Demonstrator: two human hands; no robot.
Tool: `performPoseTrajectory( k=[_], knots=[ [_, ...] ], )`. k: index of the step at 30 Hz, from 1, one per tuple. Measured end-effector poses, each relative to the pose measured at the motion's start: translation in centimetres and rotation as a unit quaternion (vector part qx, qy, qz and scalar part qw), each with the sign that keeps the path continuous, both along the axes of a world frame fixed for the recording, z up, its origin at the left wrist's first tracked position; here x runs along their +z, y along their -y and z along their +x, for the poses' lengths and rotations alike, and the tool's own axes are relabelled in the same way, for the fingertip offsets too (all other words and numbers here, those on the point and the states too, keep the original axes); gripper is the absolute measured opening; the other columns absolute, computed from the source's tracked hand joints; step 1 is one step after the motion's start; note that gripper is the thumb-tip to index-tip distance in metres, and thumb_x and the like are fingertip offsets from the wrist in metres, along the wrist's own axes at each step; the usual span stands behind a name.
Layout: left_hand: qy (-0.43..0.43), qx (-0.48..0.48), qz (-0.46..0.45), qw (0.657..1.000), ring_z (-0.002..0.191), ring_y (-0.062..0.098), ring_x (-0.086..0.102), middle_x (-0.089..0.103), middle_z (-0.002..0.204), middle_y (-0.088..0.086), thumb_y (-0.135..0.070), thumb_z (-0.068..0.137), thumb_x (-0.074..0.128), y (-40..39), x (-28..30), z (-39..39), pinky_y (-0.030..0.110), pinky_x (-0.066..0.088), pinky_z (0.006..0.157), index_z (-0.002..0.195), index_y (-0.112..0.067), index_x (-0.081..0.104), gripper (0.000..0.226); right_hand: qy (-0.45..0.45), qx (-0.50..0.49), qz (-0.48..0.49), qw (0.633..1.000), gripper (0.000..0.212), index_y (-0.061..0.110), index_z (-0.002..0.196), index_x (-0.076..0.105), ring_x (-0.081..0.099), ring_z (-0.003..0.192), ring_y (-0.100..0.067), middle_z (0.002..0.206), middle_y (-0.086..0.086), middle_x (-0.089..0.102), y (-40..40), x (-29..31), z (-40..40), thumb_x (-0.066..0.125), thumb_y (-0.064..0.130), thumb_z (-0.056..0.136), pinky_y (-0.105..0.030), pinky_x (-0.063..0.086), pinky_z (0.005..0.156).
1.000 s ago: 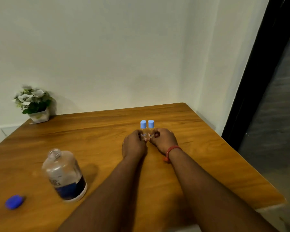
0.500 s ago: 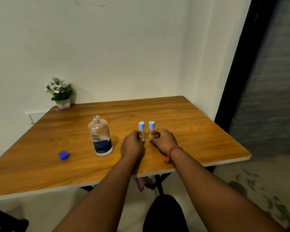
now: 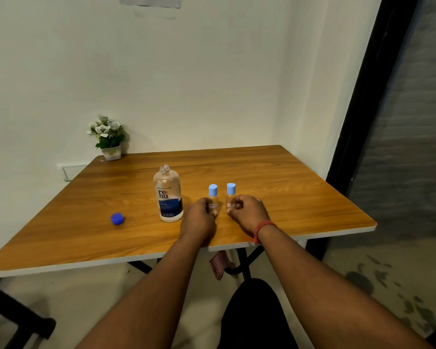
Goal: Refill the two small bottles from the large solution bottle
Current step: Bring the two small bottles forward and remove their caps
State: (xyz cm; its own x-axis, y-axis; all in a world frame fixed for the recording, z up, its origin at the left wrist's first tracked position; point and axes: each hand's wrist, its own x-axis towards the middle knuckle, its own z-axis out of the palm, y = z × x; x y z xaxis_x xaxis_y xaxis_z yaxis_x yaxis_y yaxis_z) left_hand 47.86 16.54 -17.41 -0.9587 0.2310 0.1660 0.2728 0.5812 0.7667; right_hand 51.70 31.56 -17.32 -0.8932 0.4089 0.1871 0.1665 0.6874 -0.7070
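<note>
Two small clear bottles with light-blue caps stand upright on the wooden table [image 3: 300, 197]. My left hand [image 3: 199, 217] holds the left small bottle [image 3: 213, 197] by its lower body. My right hand [image 3: 247, 210] pinches the right small bottle [image 3: 230, 195] low on its side. The large solution bottle [image 3: 168, 195] with a blue label stands uncapped just left of my left hand. Its dark blue cap [image 3: 117, 218] lies on the table further left.
A small potted plant [image 3: 108, 137] sits at the table's back left corner against the white wall. A dark door frame [image 3: 363, 84] runs down the right side. Below the table's front edge are black legs and a red cloth [image 3: 219, 264].
The view has pulled back and up, so the whole table and floor show. The two small bottles stand slightly further apart. Both hands stay on them.
</note>
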Motion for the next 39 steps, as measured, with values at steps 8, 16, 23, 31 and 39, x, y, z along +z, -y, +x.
performPoseTrajectory(
  k=[8, 16, 23, 31, 39],
  knots=[
    [-0.019, 0.010, -0.012, 1.000, 0.108, 0.016, 0.064, 0.069, 0.122, -0.001, -0.023, 0.093, 0.067, 0.0, 0.0, 0.1, 0.037, 0.053, 0.092, 0.135, -0.020, 0.057, 0.043, -0.015, -0.018, 0.040, 0.999, 0.022, 0.025, 0.101, 0.069, 0.057, 0.096, -0.018, 0.089, 0.008, 0.063, 0.0, -0.5, -0.2, 0.075, 0.032, 0.081, -0.037, 0.050, 0.091],
    [-0.019, 0.007, -0.021, 1.000, 0.116, 0.019, 0.062, 0.065, 0.130, 0.001, -0.028, 0.092, 0.069, 0.3, 0.1, 0.5, 0.038, 0.052, 0.097, 0.143, -0.021, 0.050, 0.055, -0.009, -0.027, 0.051, 0.998, 0.049, 0.020, 0.126, 0.062, 0.052, 0.111, -0.019, 0.113, 0.003, 0.062, 0.1, -0.2, 0.2, 0.073, 0.037, 0.081, -0.033, 0.043, 0.098],
    [-0.022, -0.005, -0.020, 1.000, 0.116, 0.020, 0.062, 0.065, 0.131, 0.003, -0.027, 0.091, 0.069, 0.5, 0.4, 0.8, 0.036, 0.051, 0.095, 0.143, -0.020, 0.050, 0.056, -0.108, -0.048, -0.082, 0.990, 0.056, 0.022, 0.134, 0.053, 0.049, 0.120, -0.016, 0.121, 0.008, 0.051, 0.2, 0.0, 1.5, 0.073, 0.019, 0.082, -0.039, 0.046, 0.102],
    [0.025, -0.004, 0.018, 1.000, 0.118, 0.019, 0.061, 0.065, 0.131, 0.004, -0.020, 0.092, 0.069, 1.2, 1.0, 1.6, 0.033, 0.048, 0.098, 0.140, -0.016, 0.053, 0.051, -0.240, -0.063, -0.055, 0.967, 0.038, 0.020, 0.113, 0.063, 0.054, 0.100, -0.014, 0.103, 0.008, 0.051, 2.0, 0.5, 3.8, 0.062, -0.001, 0.082, -0.036, 0.053, 0.088],
    [0.007, -0.035, 0.112, 0.993, 0.096, 0.010, 0.065, 0.069, 0.103, -0.008, -0.015, 0.094, 0.065, 6.0, 1.2, 6.0, 0.033, 0.056, 0.087, 0.128, -0.017, 0.063, 0.034, -0.235, 0.068, -0.056, 0.968, 0.022, 0.015, 0.114, 0.065, 0.057, 0.084, -0.008, 0.096, 0.005, 0.056, 7.1, 3.1, 4.5, 0.063, 0.015, 0.092, -0.016, 0.047, 0.072]
  ],
)
